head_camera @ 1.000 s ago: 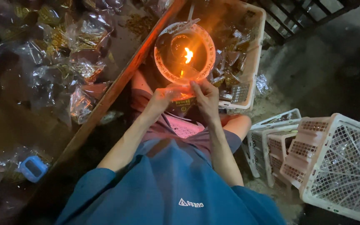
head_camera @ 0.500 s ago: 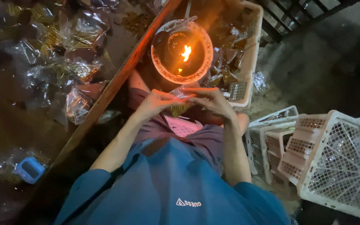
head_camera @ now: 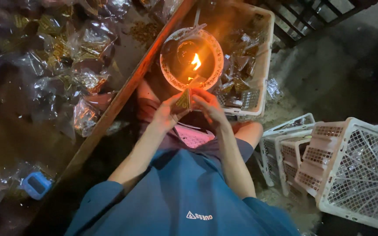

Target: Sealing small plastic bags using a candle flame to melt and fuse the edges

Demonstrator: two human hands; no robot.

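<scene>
Golden, a small packet (head_camera: 183, 101) is pinched between the fingers of the left hand (head_camera: 165, 116) and right hand (head_camera: 210, 107), its top edge near a flame (head_camera: 195, 62) burning in a bowl (head_camera: 168, 70) just beyond them. Beside the right hand, a white basket (head_camera: 265, 57) holds more packets.

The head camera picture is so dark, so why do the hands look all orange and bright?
In the head view, the only strong light is the flame burning in the round bowl. It glows orange on the left hand, the right hand and the small packet they hold. The plastic bags on the left only catch faint glints, and the corners fall into shadow.
</scene>
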